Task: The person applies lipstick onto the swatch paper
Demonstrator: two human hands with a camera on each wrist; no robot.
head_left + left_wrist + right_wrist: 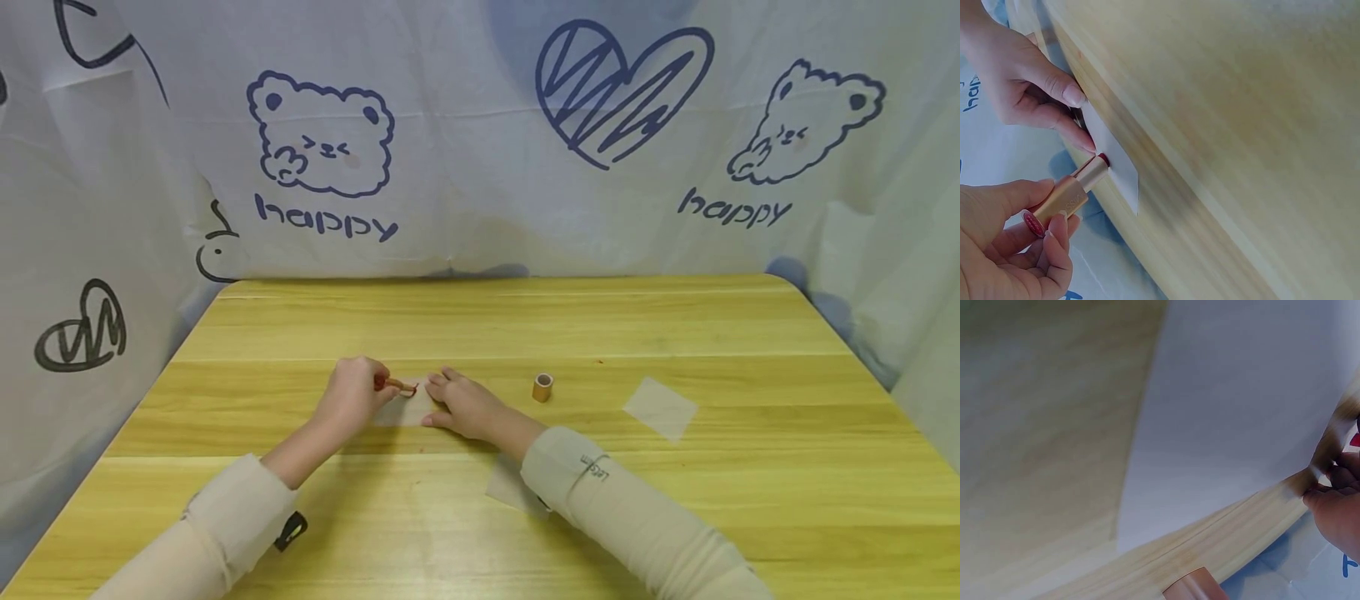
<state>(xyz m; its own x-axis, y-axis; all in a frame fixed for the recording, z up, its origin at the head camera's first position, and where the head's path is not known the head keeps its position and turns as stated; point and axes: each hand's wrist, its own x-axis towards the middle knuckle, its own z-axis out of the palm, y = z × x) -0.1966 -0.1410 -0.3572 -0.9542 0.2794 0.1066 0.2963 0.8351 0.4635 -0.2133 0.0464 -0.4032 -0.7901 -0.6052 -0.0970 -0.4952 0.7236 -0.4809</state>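
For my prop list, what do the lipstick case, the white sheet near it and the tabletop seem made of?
Lipstick case: satin gold metal or metal-look plastic, by its soft sheen. White sheet: probably matte paper, being thin and crisp-edged. Tabletop: smooth wood or wood-look laminate, by its long grain bands.

Doodled white cloth (465, 192) — creased, wooden table (675, 325)

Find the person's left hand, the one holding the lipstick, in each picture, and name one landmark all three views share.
Head: left hand, just left of centre.
Left wrist: left hand, in the lower left corner.
Right wrist: left hand, cut off by the right edge.
Shared landmark: wooden tabletop.
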